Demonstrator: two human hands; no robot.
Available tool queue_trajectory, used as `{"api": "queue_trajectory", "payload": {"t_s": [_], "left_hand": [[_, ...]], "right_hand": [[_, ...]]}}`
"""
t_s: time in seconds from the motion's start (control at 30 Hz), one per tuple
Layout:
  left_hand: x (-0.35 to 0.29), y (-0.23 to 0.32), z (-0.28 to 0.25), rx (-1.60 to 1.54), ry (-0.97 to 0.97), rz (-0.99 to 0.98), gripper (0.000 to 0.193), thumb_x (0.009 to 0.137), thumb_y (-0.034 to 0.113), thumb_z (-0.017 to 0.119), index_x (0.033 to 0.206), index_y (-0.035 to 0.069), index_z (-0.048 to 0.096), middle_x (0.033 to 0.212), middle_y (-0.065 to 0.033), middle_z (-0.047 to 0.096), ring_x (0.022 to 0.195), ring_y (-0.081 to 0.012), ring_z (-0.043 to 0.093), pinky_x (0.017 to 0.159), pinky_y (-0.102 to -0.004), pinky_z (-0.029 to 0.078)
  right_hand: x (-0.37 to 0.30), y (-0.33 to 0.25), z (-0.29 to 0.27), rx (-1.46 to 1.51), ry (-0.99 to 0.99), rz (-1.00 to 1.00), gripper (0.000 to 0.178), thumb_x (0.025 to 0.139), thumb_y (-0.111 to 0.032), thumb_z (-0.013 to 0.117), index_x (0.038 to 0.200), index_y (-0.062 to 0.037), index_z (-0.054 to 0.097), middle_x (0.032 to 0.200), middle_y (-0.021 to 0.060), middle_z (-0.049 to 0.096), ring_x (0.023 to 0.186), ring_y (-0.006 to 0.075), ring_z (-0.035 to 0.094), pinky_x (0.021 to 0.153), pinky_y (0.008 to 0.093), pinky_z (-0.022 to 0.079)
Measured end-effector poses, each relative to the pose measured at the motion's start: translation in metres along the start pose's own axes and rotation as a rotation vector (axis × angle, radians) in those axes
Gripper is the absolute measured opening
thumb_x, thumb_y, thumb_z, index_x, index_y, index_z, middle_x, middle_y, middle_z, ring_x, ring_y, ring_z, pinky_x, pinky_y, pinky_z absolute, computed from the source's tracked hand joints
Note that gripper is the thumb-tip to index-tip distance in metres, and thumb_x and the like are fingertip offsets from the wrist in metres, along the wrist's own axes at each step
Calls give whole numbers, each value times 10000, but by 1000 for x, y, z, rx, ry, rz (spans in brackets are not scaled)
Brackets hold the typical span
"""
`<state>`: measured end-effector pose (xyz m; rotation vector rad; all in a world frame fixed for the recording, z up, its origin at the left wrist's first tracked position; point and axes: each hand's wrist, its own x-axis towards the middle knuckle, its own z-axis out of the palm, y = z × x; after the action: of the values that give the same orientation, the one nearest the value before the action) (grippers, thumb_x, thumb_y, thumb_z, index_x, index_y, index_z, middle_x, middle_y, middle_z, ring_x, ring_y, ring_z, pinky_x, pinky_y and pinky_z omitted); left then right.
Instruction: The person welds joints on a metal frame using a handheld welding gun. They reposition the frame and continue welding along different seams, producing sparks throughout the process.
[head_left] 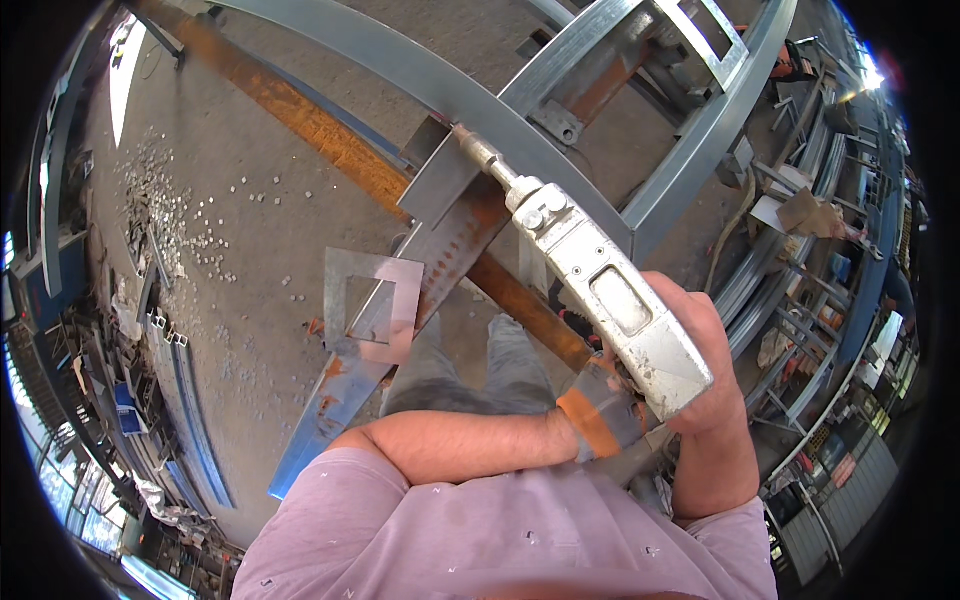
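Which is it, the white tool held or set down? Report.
Held: the right hand wraps the white tool at its rear half, the gloved left hand beside it.

There were two hands [612, 400] [697, 325], one tool [645, 350], two legs [515, 370], two holed plates [403, 325] and scattered metal bits [165, 205] (too many to count).

Plate [405, 300] left of handheld tool [580, 250]

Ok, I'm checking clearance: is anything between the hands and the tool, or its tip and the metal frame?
Nothing visible except the glove on the left hand. The right hand holds the tool; the left, partly hidden, is at its rear. The tip is by the metal frame; contact is unclear.
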<state>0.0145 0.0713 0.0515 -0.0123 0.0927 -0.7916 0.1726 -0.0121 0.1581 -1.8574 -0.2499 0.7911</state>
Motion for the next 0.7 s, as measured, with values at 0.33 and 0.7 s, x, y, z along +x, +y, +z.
{"api": "queue_trajectory", "payload": {"t_s": [0.33,0.7], "left_hand": [[3,9,9,234,42,-19,482,1130,262,510,1563,101,373,1511,-84,482,1393,-181,493,1165,-346,451],[11,-2,8,-30,-26,50,481,1131,276,508,1556,93,377,1518,-84,461,1416,-172,464,1186,-351,424]], "right_hand": [[-3,-3,0,58,13,17,556,762,-202,858,1197,87,669,912,86,671,715,151,687,669,292,546],[-8,-7,3,86,24,38,544,905,-303,725,1261,93,614,920,80,632,678,131,634,589,272,517]]}}
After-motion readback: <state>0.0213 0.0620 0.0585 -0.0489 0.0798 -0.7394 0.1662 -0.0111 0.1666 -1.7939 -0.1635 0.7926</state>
